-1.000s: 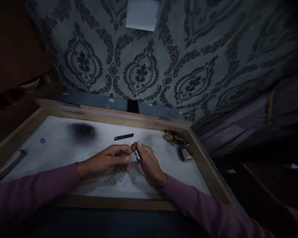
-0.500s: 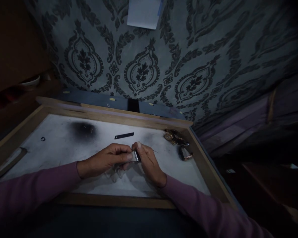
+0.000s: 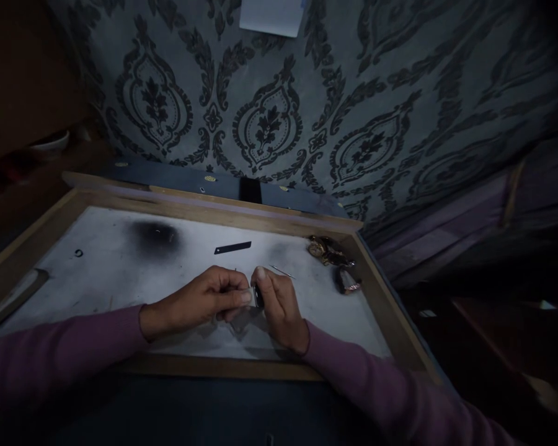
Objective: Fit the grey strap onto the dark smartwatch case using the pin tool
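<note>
A: How are the fingers set?
B: A small dark object is pinched at what seems its pale edge by the thumb and fingers of the left hand; its dark side is gripped by the right hand.
A: Where is it held?
B: Between the hands, above the wooden tray.
A: How is steadiness best kept?
B: Pressure should be kept light and even, and twisting avoided. The thin metal tool, just beyond the right hand, should be left unbumped.
</note>
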Demonstrator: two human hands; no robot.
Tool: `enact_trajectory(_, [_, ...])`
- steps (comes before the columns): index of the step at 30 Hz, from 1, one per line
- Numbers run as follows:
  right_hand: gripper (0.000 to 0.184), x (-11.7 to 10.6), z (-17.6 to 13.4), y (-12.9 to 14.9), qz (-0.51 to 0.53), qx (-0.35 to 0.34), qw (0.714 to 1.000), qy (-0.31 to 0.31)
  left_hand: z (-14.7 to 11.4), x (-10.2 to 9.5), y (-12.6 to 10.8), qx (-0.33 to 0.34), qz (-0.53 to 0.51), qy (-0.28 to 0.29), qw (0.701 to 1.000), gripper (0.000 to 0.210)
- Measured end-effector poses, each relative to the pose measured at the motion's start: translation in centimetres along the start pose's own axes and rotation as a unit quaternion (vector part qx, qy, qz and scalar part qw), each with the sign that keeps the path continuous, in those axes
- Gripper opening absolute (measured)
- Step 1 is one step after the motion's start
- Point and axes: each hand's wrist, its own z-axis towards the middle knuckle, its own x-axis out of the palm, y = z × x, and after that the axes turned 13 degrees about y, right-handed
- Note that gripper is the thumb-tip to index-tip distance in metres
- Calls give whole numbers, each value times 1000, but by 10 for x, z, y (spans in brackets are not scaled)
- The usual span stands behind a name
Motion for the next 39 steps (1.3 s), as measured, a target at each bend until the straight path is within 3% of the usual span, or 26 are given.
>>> enact_trajectory(8, [48, -3, 2, 2, -30, -13, 999, 1, 2, -7, 2, -7, -11, 30, 999, 38])
enact_trajectory(12, [55, 0, 11, 0, 83, 33, 996, 8, 6, -11, 9, 8, -64, 38, 997, 39])
enact_trajectory(18, [56, 4, 18, -3, 250, 133, 959, 25, 6, -6, 12, -6, -99, 15, 995, 45])
enact_trajectory(20, [57, 3, 17, -3, 231, 123, 965, 22, 4, -6, 11, -4, -103, 1, 995, 44])
enact_trajectory(25, [59, -3, 11, 0, 44, 11, 999, -1, -2, -4, 7, -34, -81, -11, 996, 38])
enact_trajectory(29, [60, -3, 10, 2, 66, 33, 997, 4, -8, -1, 3, -46, -99, -36, 993, 37])
enact_trajectory(35, [56, -9, 11, 5, 303, 162, 938, 42, -18, -2, -12, 36, -185, -46, 981, 42])
enact_trajectory(39, [47, -17, 9, 9, 417, 181, 889, 55, -21, -11, -17, 60, -210, -61, 974, 25])
